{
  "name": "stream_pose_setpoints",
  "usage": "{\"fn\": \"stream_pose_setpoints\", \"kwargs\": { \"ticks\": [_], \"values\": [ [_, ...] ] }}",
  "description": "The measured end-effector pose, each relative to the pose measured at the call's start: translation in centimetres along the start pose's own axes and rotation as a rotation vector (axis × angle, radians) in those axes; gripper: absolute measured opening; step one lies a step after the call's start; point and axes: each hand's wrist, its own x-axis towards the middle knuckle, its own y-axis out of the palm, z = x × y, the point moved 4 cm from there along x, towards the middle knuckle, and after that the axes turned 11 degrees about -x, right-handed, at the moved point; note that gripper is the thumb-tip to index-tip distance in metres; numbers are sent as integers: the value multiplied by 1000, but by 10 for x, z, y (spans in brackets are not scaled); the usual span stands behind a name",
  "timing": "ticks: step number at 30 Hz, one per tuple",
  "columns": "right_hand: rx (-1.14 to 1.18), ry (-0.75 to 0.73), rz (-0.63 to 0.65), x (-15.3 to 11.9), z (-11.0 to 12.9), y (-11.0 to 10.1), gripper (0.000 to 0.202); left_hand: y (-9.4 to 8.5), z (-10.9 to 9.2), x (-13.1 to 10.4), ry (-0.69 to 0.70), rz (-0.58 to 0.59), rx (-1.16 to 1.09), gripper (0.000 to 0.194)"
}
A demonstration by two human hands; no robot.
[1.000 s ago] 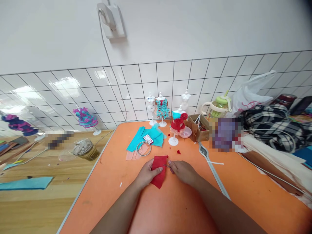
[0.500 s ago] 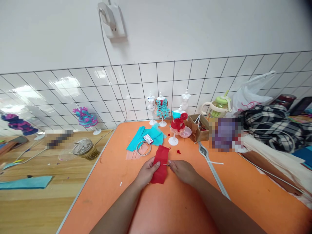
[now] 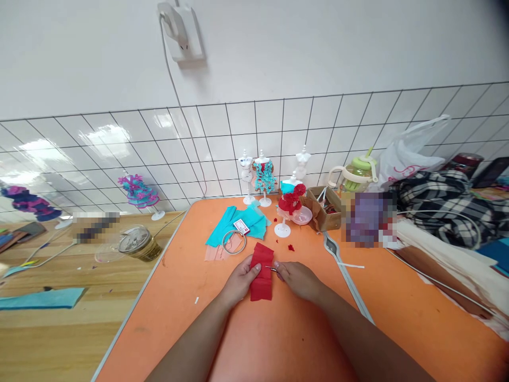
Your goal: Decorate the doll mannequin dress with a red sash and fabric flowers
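My left hand (image 3: 242, 280) grips a strip of red fabric (image 3: 261, 289) by its left edge, thumb on top. From the closed fingers of my right hand (image 3: 296, 278) the slim metal blades of small scissors (image 3: 271, 269) point left over the strip; the handles are mostly hidden. Beyond the hands lie turquoise fabric (image 3: 226, 223) with a white tag (image 3: 241, 226), pale pink fabric (image 3: 212, 253) and a metal ring (image 3: 234, 242). A small dress form (image 3: 282, 229) in turquoise and red stands just past the strip, with red scraps (image 3: 291, 248) near its base.
Several more mini dress forms (image 3: 264, 178) stand along the tiled wall. To the right are a cardboard box (image 3: 330, 215), a pink dish (image 3: 303, 215), a green-lidded bottle (image 3: 360, 175) and checked cloth (image 3: 433, 204). A lidded cup (image 3: 139, 245) stands on the wooden table (image 3: 59, 339).
The red strip has turned more upright and its top edge sits a little lower. The scissors show slightly more of their length. Both hands keep nearly the same place.
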Motion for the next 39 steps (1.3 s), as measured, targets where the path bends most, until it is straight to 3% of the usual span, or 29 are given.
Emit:
{"fn": "stream_pose_setpoints", "kwargs": {
  "ticks": [16,33,36,39],
  "values": [
    [-53,-10,32,-4,3,-3,63,-1,0,-2,22,42,124,49],
    [-28,-18,20,-3,4,-2,63,1,3,-2,13,57,67,50],
    [-23,-40,11,-2,3,-1,62,1,5,0,13,52,43,58],
    [20,-62,12,-2,2,-1,62,0,1,-1,54,5,94,80]
  ]
}}
